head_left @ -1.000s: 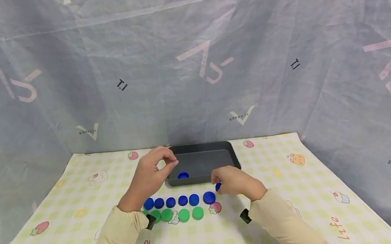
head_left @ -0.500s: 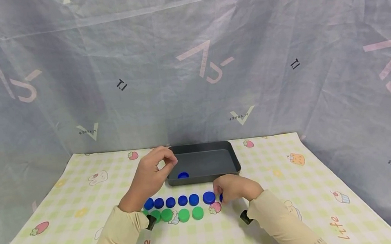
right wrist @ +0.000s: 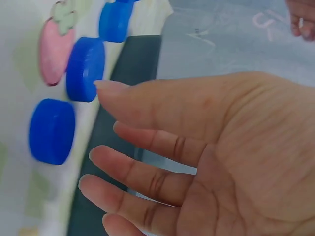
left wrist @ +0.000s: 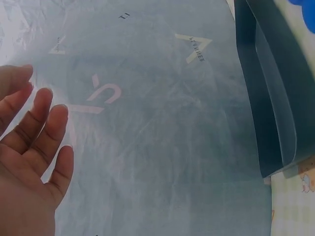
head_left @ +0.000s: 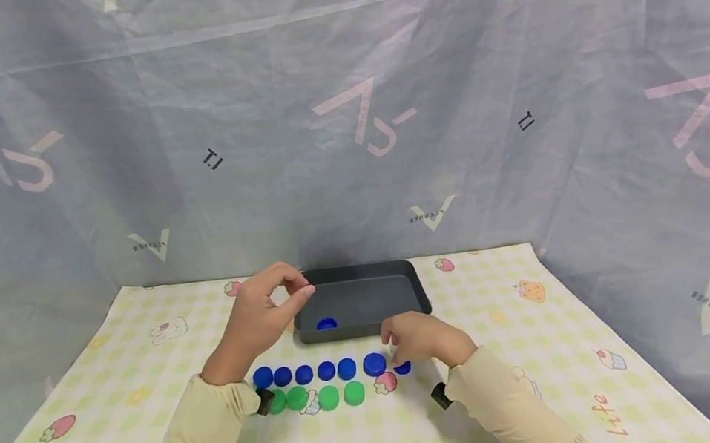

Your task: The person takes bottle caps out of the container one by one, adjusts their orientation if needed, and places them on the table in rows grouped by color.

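My right hand (head_left: 420,336) hovers over the right end of a row of blue bottle caps (head_left: 326,370). Just below its fingertips a blue cap (head_left: 403,368) lies on the cloth, beside a larger blue cap (head_left: 374,364). In the right wrist view the end cap (right wrist: 52,131) stands apart from the relaxed fingers, and nothing is held. My left hand (head_left: 262,314) hangs by the left side of the dark tray (head_left: 356,331), thumb and index finger close together with nothing visible between them. One blue cap (head_left: 326,324) lies inside the tray.
Nearer to me, a row of green caps (head_left: 328,398) runs along the blue row; my left sleeve (head_left: 202,421) partly covers its left end. A patterned cloth (head_left: 522,416) covers the table. Behind it hangs a grey curtain (head_left: 299,206).
My right hand has come down and toward me with a blue cap and let it go at the row's right end. The left hand stays almost still; the view shifts slightly.
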{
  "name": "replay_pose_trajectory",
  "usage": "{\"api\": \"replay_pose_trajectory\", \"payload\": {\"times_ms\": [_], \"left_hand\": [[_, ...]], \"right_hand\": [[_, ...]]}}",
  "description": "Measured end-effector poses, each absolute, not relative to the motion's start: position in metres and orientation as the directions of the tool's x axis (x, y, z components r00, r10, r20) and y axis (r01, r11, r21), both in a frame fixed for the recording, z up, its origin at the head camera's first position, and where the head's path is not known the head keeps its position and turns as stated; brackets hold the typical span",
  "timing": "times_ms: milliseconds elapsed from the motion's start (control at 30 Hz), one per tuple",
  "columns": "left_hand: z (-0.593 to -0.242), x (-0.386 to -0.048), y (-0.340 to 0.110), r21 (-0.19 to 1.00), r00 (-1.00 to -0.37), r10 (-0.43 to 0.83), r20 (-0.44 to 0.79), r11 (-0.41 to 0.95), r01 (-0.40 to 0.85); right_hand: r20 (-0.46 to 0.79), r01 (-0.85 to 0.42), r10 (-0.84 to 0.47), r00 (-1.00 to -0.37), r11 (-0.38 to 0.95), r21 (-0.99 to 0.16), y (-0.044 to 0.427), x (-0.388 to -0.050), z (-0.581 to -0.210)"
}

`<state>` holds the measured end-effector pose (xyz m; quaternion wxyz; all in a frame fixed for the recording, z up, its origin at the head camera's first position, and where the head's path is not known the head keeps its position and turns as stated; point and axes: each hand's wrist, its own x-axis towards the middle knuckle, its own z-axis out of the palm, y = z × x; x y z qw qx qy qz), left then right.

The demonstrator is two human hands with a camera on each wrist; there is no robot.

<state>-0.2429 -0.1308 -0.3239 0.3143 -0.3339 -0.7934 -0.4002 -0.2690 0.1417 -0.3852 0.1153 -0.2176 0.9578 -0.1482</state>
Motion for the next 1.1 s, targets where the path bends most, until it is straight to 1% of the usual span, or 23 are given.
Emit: {"api": "replay_pose_trajectory", "payload": {"times_ms": [167, 233, 333, 433, 533, 633, 733, 800, 967, 1100], "left_hand": [[-0.309, -0.259, -0.126, 0.495, -0.650, 0.311, 0.693, 0.450, 0.743], [-0.303, -0.268, -0.121, 0.504, -0.674, 0.342, 0.655, 0.467, 0.726], [-0.297, -0.285, -0.111, 0.488, -0.702, 0.406, 0.585, 0.515, 0.705], [-0.298, -0.303, -0.101, 0.437, -0.733, 0.469, 0.494, 0.595, 0.675], [-0.302, -0.321, -0.093, 0.380, -0.778, 0.514, 0.362, 0.680, 0.627], [-0.311, -0.338, -0.088, 0.351, -0.820, 0.533, 0.207, 0.742, 0.571], [-0.322, -0.354, -0.087, 0.324, -0.842, 0.533, 0.087, 0.784, 0.530], [-0.330, -0.363, -0.088, 0.318, -0.847, 0.530, 0.046, 0.796, 0.515], [-0.347, -0.378, -0.092, 0.342, -0.861, 0.508, -0.005, 0.810, 0.476], [-0.363, -0.386, -0.092, 0.333, -0.873, 0.485, -0.047, 0.832, 0.444]], "right_hand": [[-0.111, -0.417, -0.472, -0.875, 0.849, -0.323, 0.139, -0.266, -0.376], [-0.093, -0.432, -0.482, -0.871, 0.842, -0.324, 0.139, -0.265, -0.373], [-0.066, -0.450, -0.496, -0.866, 0.829, -0.333, 0.138, -0.265, -0.370], [-0.043, -0.459, -0.503, -0.863, 0.817, -0.350, 0.137, -0.264, -0.368], [-0.026, -0.460, -0.504, -0.863, 0.806, -0.371, 0.137, -0.263, -0.367], [-0.016, -0.465, -0.509, -0.860, 0.797, -0.385, 0.137, -0.261, -0.367], [-0.016, -0.471, -0.517, -0.856, 0.792, -0.389, 0.137, -0.260, -0.367], [-0.011, -0.477, -0.521, -0.854, 0.790, -0.385, 0.137, -0.260, -0.367], [-0.008, -0.473, -0.516, -0.857, 0.792, -0.386, 0.137, -0.262, -0.366], [-0.021, -0.470, -0.521, -0.853, 0.786, -0.402, 0.137, -0.261, -0.367]]}}
